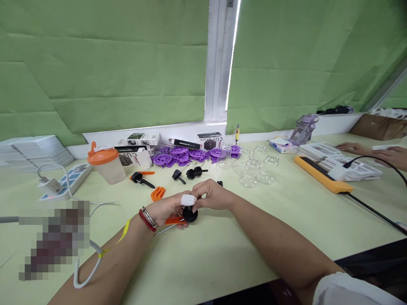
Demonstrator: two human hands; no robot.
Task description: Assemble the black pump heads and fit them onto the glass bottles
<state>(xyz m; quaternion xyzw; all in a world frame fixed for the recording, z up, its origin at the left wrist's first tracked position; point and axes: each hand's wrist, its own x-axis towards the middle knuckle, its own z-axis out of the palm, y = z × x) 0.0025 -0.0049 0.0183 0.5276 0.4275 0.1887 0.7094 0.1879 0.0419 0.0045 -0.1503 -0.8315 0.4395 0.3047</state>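
Observation:
My left hand [173, 206] is closed around a small assembly with a black round knob [190, 215], an orange strip [174, 220] and a thin metal rod [164, 230]. My right hand [212, 195] pinches at the top of that knob, its fingertips against the black part. A white piece [188, 200] sits at the left thumb; whether it is a finger cover or a separate part, I cannot tell. Beyond the hands lie similar black knobs with rods [194, 173] and a black-and-orange one [138, 178]. Curved orange pieces [158, 194] rest near my left wrist.
Purple plastic holders [180, 156] lie before printed boxes [136, 156]. Transparent cups [253, 165] stand right of them. An orange-lidded shaker [110, 165] and a power strip [71, 182] are left. At right are an orange power strip [321, 173], white frames [359, 169] and another person's hands [354, 148].

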